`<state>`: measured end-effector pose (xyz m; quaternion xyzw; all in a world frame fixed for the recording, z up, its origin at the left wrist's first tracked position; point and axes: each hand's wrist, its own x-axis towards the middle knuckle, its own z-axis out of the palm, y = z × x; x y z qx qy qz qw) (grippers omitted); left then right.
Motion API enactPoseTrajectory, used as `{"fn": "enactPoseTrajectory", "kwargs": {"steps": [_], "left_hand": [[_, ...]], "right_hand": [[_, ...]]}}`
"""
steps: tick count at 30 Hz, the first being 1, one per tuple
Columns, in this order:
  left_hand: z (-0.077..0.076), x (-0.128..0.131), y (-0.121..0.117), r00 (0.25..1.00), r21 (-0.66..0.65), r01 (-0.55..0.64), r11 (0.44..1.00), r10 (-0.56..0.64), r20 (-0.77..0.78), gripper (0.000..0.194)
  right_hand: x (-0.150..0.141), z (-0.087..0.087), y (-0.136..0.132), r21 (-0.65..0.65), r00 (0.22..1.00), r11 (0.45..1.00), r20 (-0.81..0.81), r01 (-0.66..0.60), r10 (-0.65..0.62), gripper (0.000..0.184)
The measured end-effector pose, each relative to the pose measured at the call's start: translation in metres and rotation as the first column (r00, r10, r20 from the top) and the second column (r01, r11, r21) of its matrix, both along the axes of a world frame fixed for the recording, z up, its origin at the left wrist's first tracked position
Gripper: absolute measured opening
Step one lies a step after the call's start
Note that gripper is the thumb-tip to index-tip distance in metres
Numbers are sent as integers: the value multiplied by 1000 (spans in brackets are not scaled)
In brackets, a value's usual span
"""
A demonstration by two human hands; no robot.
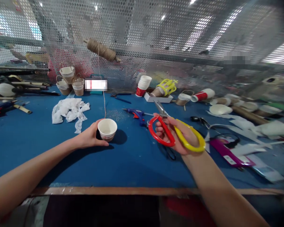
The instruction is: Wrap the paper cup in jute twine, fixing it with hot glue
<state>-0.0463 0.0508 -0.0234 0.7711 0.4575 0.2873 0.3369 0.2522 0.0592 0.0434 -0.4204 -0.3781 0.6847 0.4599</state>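
My left hand (92,135) is closed around the left side of a white paper cup (108,134), its fingers behind and its thumb low in front. The cup stands upright with its mouth up, and a twine strand (104,105) hangs down behind it. In my right hand (186,134) is a pair of scissors (161,108) with one red and one yellow handle, the blades pointing up and away from me. Just beyond the scissors lies a blue glue gun (137,116) on the blue table (132,167).
White lace (69,108) is heaped at the left, with twine-handled cups (78,86) behind it. A twine spool (101,49) hangs on the perforated metal screen (142,28). Stacked red-and-white cups (144,85) stand at the back. Paper strips and a purple case (227,153) lie at the right.
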Motion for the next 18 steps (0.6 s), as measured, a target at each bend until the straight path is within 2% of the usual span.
{"fn": "enactPoseTrajectory", "kwargs": {"steps": [4, 6, 8, 12, 15, 18], "left_hand": [[-2, 5, 1, 1000, 41, -15, 999, 14, 21, 78], [-2, 7, 1, 1000, 62, -26, 998, 25, 13, 75], [-2, 9, 1, 999, 74, -34, 997, 33, 13, 75], [1, 7, -1, 994, 39, -85, 996, 82, 67, 72], [7, 4, -4, 983, 17, -141, 990, 138, 125, 66], [13, 3, -5, 972, -37, -135, 990, 140, 190, 60]], "right_hand": [[-14, 2, 2, 176, 995, 980, 52, -95, 87, 37], [-24, 4, 3, 300, 981, 939, 141, -169, 132, 41], [-36, 5, 2, 400, 936, 874, 317, -277, 151, 45], [-58, 5, 1, 441, 738, 742, 666, -505, 106, 61], [-65, -2, 0, 455, 601, 679, 799, -577, -25, 71], [-62, -10, -1, 485, 483, 620, 855, -617, -188, 69]]}}
